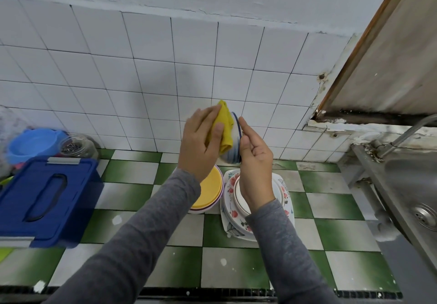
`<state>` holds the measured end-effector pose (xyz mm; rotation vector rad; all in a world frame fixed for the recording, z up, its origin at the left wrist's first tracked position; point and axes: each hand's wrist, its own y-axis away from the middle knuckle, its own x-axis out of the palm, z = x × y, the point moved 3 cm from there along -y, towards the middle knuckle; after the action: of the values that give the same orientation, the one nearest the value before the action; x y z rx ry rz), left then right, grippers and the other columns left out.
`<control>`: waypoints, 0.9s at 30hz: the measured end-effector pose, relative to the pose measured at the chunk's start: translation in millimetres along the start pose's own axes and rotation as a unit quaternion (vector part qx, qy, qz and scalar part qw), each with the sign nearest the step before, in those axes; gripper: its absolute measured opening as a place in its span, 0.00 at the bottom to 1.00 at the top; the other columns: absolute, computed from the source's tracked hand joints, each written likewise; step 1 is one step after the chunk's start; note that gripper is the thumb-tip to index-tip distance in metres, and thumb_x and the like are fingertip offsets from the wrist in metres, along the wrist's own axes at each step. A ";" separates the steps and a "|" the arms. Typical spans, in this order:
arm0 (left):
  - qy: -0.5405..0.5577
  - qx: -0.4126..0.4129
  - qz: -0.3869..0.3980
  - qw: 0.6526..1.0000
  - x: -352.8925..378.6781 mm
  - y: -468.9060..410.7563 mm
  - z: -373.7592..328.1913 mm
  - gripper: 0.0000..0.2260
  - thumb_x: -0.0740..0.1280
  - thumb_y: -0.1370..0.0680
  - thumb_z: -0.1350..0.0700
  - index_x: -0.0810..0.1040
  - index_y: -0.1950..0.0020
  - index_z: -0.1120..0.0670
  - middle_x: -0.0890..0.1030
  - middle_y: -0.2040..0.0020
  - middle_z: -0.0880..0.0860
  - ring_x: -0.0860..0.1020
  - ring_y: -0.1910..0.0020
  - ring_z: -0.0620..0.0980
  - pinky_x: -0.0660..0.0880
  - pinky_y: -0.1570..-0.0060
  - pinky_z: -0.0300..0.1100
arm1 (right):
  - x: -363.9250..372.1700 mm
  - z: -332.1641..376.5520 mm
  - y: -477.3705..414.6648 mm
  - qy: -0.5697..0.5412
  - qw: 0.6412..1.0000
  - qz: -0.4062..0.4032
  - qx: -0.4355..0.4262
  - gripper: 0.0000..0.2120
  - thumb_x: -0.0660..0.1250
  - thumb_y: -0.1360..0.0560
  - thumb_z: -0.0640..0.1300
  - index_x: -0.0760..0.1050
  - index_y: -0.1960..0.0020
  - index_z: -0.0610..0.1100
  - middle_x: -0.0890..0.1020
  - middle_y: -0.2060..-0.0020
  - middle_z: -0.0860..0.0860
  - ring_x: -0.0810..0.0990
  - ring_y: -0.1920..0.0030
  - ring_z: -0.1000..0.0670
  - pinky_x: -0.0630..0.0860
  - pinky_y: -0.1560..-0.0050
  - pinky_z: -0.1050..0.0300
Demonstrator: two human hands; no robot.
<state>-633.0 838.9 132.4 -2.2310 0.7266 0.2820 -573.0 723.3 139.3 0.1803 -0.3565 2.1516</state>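
Head view: right hand point(254, 161) is gripping the blue-striped bowl point(233, 142) on edge above the bench point(331, 209), exposing its outside; left hand point(201, 142) is pinching the yellow cloth point(225, 126) against it, wiping; floral plates point(230, 206) and yellow plate point(208, 190) are stacking below, close for set-down.

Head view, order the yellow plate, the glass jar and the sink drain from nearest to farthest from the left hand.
1. Yellow plate, on the counter just below the left hand, which grips the yellow cloth.
2. Glass jar, off to the left by the wall.
3. Sink drain, far right in the steel sink.
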 end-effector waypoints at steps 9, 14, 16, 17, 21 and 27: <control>0.128 -0.127 -0.099 0.979 -4.3 -4.3 -20.0 0.16 0.58 0.18 0.48 0.79 0.37 0.53 0.80 0.41 0.40 0.77 0.43 0.36 0.75 0.48 0.30 | 8.2 -1.0 -0.4 0.024 1.000 0.018 -0.002 0.17 0.57 0.16 0.37 0.76 0.38 0.56 0.80 0.38 0.53 0.80 0.37 0.54 0.78 0.41 0.62; 0.036 -0.031 -0.082 0.996 -4.7 -5.8 -15.3 0.19 0.56 0.17 0.47 0.76 0.31 0.53 0.79 0.35 0.47 0.77 0.36 0.48 0.76 0.39 0.40 | 3.9 5.6 -0.8 -0.001 1.000 0.016 -0.003 0.16 0.57 0.16 0.36 0.76 0.37 0.52 0.83 0.43 0.57 0.82 0.43 0.58 0.78 0.47 0.64; -0.006 0.061 -0.062 0.996 -2.8 -0.7 -14.1 0.18 0.56 0.16 0.52 0.74 0.28 0.54 0.75 0.30 0.49 0.68 0.26 0.48 0.70 0.30 0.49 | -0.7 4.7 -1.1 -0.009 1.000 0.006 -0.003 0.15 0.58 0.16 0.36 0.76 0.36 0.51 0.83 0.42 0.57 0.82 0.43 0.57 0.78 0.47 0.64; -0.030 0.120 -0.054 0.991 -2.2 2.3 -14.1 0.18 0.57 0.16 0.54 0.73 0.28 0.55 0.74 0.29 0.50 0.65 0.25 0.47 0.68 0.28 0.52 | -1.5 4.0 -1.1 -0.009 1.000 0.006 0.000 0.15 0.58 0.16 0.37 0.76 0.36 0.50 0.83 0.41 0.54 0.82 0.41 0.55 0.79 0.47 0.63; 0.000 0.109 -0.034 0.993 -3.9 3.2 -6.8 0.18 0.56 0.16 0.51 0.73 0.29 0.56 0.73 0.29 0.50 0.68 0.26 0.50 0.67 0.27 0.45 | -1.3 3.5 -3.3 0.002 1.000 0.027 0.015 0.15 0.58 0.16 0.37 0.77 0.36 0.50 0.83 0.40 0.52 0.81 0.39 0.52 0.79 0.42 0.58; 0.232 -0.162 -0.009 0.959 -11.2 -9.3 6.0 0.17 0.54 0.16 0.45 0.73 0.31 0.44 0.77 0.34 0.43 0.76 0.35 0.43 0.75 0.37 0.41 | -8.8 18.4 -9.9 -0.070 0.996 0.057 0.014 0.13 0.58 0.17 0.37 0.78 0.38 0.46 0.84 0.43 0.51 0.82 0.42 0.53 0.79 0.47 0.61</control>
<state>-636.5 853.1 138.4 -2.6540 0.9593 -0.1538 -559.9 715.8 156.3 0.3354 -0.4257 2.2638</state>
